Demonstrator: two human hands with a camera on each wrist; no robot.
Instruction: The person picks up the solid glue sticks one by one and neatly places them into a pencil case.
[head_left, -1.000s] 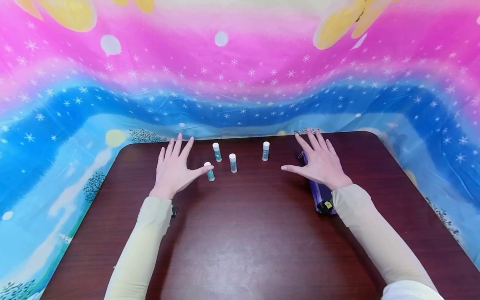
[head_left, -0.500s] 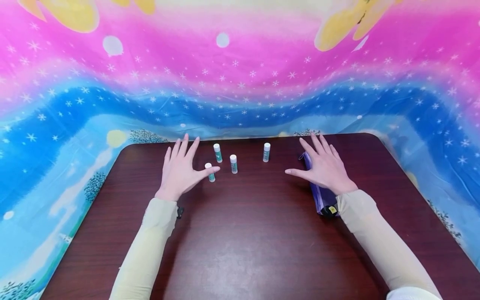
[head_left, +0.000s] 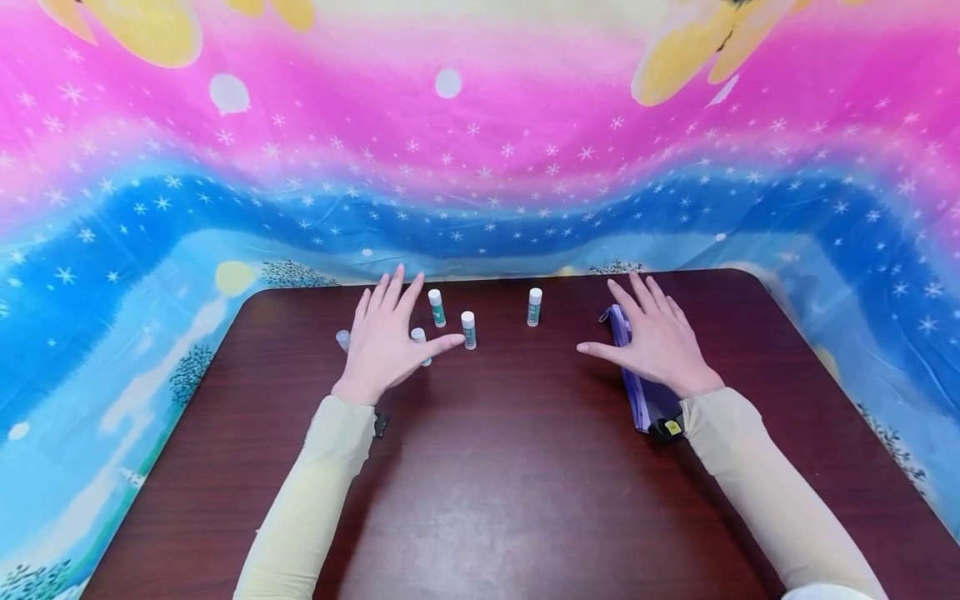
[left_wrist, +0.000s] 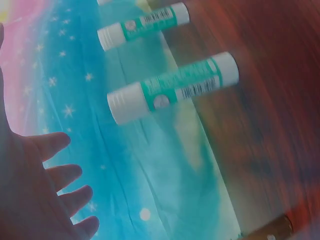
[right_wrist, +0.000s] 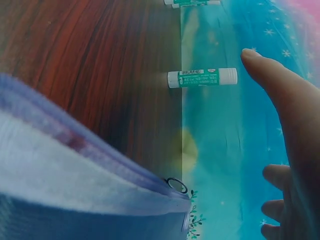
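Note:
My left hand (head_left: 386, 342) is held over the table with fingers spread, holding nothing. It overlaps the leftmost glue stick (head_left: 418, 335) in the head view, and its thumb tip reaches in front of a second glue stick (head_left: 469, 332). Another white-capped green glue stick (head_left: 437, 308) stands behind. The left wrist view shows a glue stick (left_wrist: 175, 87) upright beyond the fingers. My right hand (head_left: 663, 346), also spread and holding nothing, hovers over a purple zip pouch (head_left: 632, 385). Left of that hand stands one more glue stick (head_left: 534, 307).
A small object with a pale round top (head_left: 343, 339) peeks out left of my left hand. The dark wood table (head_left: 480, 483) meets a printed blue and pink cloth (head_left: 480, 200) at its back edge. A small black device (head_left: 666, 429) sits by the right cuff.
My left hand has moved right, covering more of the leftmost glue stick and uncovering the pale-topped object. My right hand has drifted slightly right and down. The glue sticks stay standing.

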